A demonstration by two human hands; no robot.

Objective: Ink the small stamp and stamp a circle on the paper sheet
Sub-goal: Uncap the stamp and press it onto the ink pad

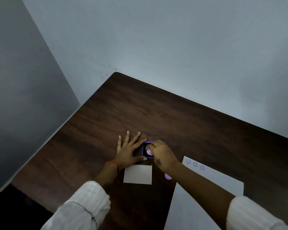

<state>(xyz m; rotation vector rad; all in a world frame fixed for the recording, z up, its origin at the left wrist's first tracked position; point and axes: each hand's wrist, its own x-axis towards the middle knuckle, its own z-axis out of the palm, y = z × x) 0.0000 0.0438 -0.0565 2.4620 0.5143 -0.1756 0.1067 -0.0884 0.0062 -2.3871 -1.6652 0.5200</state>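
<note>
A small purple ink pad (145,151) lies open on the dark wooden table (173,117). My right hand (163,155) is over it, its fingers closed on a small round lilac stamp (148,151) that is pressed onto the pad. My left hand (129,150) lies flat beside the pad with fingers spread, its thumb and index finger against the pad's left side. The white paper sheet (206,188) lies to the right and bears three faint stamped circles (195,164) near its far corner.
A small white card (138,174) lies just in front of the ink pad. A second lilac round piece (168,176) shows under my right wrist. Walls stand close behind and left of the table; its left edge drops off near my left sleeve.
</note>
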